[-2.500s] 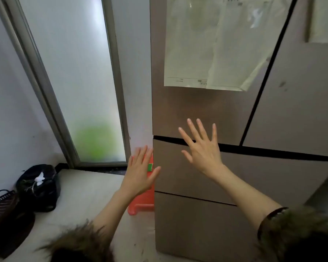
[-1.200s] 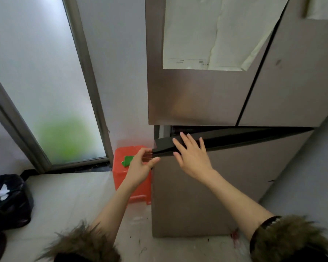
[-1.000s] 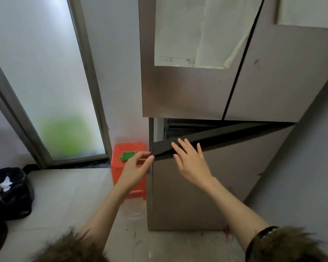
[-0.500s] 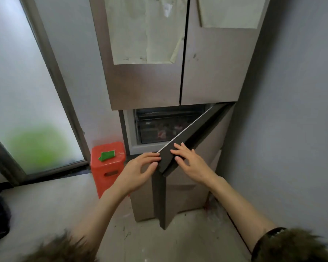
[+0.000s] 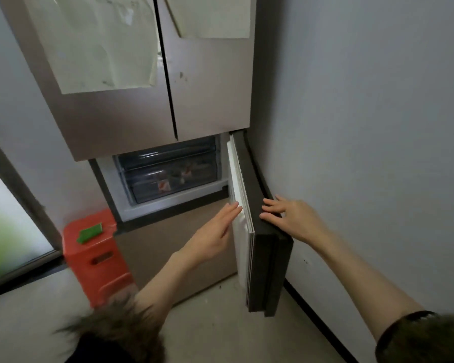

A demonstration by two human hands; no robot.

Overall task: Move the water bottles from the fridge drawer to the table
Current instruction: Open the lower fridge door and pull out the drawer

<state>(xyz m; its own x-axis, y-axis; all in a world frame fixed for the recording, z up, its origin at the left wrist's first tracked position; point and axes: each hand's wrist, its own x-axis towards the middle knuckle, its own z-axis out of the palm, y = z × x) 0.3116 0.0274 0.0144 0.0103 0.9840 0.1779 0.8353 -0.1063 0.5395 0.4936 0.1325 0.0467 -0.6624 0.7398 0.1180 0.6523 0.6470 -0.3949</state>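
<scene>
Fridge door (image 5: 257, 231) swung wide, both hands flat on it.
Head view: the left hand (image 5: 215, 233) presses straight fingers on the white inner face, the right hand (image 5: 290, 217) lies spread on the dark outer edge, neither gripping; the clear fridge drawer (image 5: 168, 176) sits shut inside, red-labelled contents blurred behind its front.

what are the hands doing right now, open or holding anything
Left hand: open, fingers straight against the inner face of the fridge door.
Right hand: open, fingers flat on the door's outer edge.
</scene>
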